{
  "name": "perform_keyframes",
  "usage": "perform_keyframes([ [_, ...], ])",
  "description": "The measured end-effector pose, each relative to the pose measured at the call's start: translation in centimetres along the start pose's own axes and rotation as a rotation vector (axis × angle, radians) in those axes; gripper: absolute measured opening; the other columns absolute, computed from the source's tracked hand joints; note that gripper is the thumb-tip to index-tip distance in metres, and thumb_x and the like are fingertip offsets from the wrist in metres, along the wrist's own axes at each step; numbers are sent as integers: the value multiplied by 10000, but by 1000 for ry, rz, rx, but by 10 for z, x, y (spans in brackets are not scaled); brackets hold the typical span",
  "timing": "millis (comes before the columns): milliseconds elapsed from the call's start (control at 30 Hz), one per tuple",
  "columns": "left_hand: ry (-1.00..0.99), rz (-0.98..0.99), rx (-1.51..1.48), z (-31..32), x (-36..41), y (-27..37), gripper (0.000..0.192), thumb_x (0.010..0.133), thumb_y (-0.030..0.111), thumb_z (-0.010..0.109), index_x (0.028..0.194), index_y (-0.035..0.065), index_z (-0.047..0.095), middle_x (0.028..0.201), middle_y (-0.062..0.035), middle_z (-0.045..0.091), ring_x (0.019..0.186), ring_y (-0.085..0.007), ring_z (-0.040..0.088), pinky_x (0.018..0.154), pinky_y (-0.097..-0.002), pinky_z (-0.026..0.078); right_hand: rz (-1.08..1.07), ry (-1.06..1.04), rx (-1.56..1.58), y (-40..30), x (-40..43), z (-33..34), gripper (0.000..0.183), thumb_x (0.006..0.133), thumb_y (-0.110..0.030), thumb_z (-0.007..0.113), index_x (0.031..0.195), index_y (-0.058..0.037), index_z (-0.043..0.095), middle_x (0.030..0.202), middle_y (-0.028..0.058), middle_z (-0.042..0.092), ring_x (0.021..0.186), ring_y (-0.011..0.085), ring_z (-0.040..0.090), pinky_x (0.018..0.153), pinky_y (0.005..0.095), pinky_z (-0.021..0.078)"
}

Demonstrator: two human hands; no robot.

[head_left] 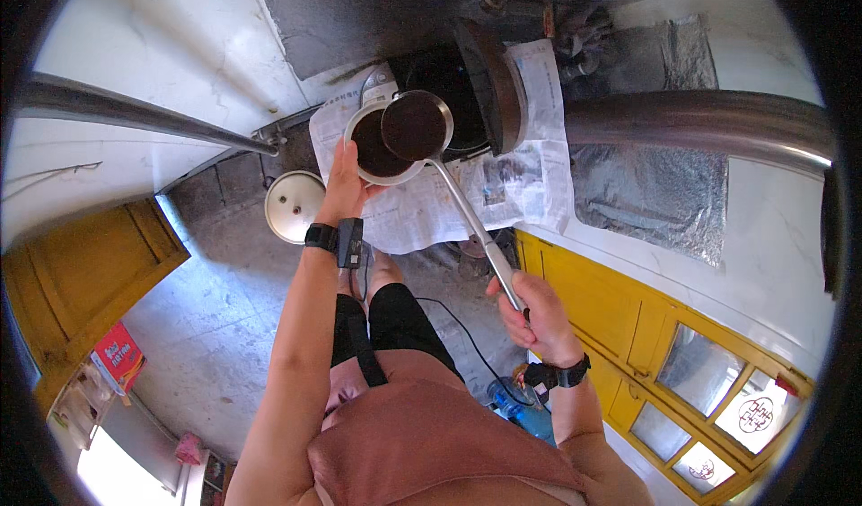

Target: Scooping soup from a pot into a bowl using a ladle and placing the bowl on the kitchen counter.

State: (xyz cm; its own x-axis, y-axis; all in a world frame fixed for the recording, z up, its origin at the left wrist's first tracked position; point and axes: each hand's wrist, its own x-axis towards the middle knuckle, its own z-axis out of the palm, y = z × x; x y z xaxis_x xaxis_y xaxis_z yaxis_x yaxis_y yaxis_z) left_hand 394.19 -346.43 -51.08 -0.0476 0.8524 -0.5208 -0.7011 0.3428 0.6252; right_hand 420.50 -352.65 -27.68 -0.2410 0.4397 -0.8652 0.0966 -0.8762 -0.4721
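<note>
My left hand (345, 186) grips the left side of a white bowl (394, 180) that has dark liquid or sauce in it. In my right hand (539, 314) is the handle of a long metal ladle (465, 203). The ladle's head holds more of the dark stuff and overlaps the bowl's right part; whether the two touch I cannot tell. Behind them is a dark round opening or pot (461, 119), partly hidden by the ladle. A thick dark curved piece (498, 95), perhaps a lid, stands on edge at its right. Printed newspaper (411, 220) lies spread underneath.
A round pale lid (294, 203) with small knobs lies at the left. A wide pipe (673, 119) crosses above foil sheeting (653, 196) at the right. Yellow cabinets (592, 290) run below the white counter. A black cable (458, 324) and a blue plastic bottle (518, 405) are beside my legs.
</note>
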Motion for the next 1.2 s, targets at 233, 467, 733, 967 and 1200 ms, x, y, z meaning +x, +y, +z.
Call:
perform_keyframes([
  [233,-15,20,31,5,1,4,553,1035,530,341,1461,181,304,1387,-94,509,1173,-279,608,887,-479,565,-140,75,-238,11,-2,10,417,1053,-413,390,1041,-34,562,568,-36,388,369,47,318,350,211,275],
  [467,-45,8,7,-2,2,3,574,1033,529,343,1489,189,270,1395,-108,508,1183,-296,606,899,-505,565,-166,197,-512,19,0,8,357,1061,-328,366,1046,-42,580,589,11,482,411,73,421,385,253,345],
  [733,-34,14,-31,-5,3,-2,571,1027,533,361,1476,188,294,1362,-106,540,1153,-286,628,887,-510,574,-654,421,-1204,48,16,-7,202,1003,-192,449,1117,-39,517,720,255,593,697,475,617,579,528,464],
  [967,25,15,-11,0,0,2,545,1040,510,337,1475,183,298,1366,-107,538,1167,-290,619,886,-518,572,-656,482,-1309,48,23,-10,226,1005,-215,453,1117,-24,496,754,269,597,687,475,618,583,526,489],
  [1200,-5,18,-28,-13,-2,-1,529,1051,492,312,1487,193,292,1380,-103,532,1172,-276,614,890,-498,571,-52,-174,50,3,26,-18,359,1051,-374,393,1098,-43,524,557,-17,400,370,103,380,357,248,339],
])
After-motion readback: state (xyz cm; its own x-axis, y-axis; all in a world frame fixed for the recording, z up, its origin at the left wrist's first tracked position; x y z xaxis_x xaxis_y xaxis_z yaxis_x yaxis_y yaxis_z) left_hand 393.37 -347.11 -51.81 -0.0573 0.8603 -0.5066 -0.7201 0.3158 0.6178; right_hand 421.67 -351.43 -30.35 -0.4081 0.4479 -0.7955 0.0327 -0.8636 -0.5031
